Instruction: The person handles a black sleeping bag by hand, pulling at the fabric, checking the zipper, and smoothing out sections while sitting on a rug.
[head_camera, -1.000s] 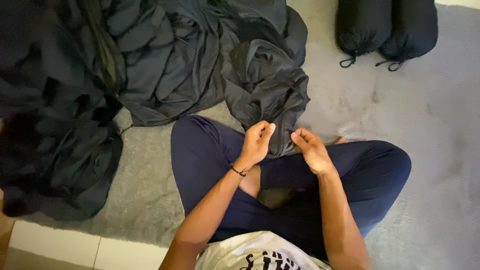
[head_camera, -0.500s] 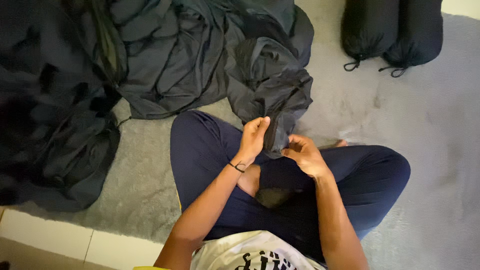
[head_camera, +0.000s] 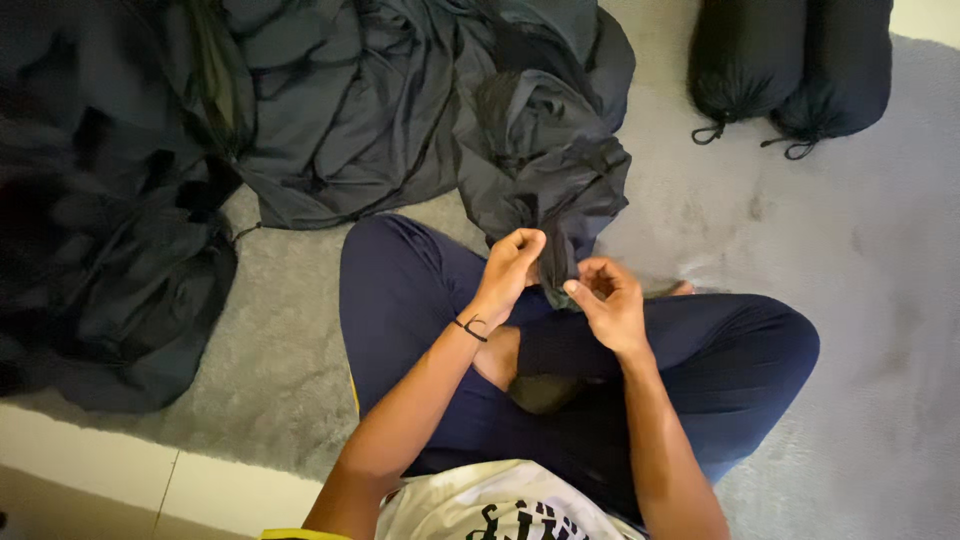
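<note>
Close together, left hand (head_camera: 512, 262) and right hand (head_camera: 605, 300) pinch dark fabric (head_camera: 565, 190) near two stuffed sacks (head_camera: 790, 65).

Single view, head-mounted, looking steeply down over wearer's own chest and crossed legs onto grey carpet (head_camera: 860, 330). Close range: forearms enter from bottom edge, left hand (head_camera: 512, 265) and right hand (head_camera: 608, 300) sit near frame centre. Dark fabric pile (head_camera: 330, 120) fills top left, two stuffed black sacks (head_camera: 790, 70) at top right edge. Strip of pale floor (head_camera: 90, 470) at bottom left. No second view, no overlap.
</note>
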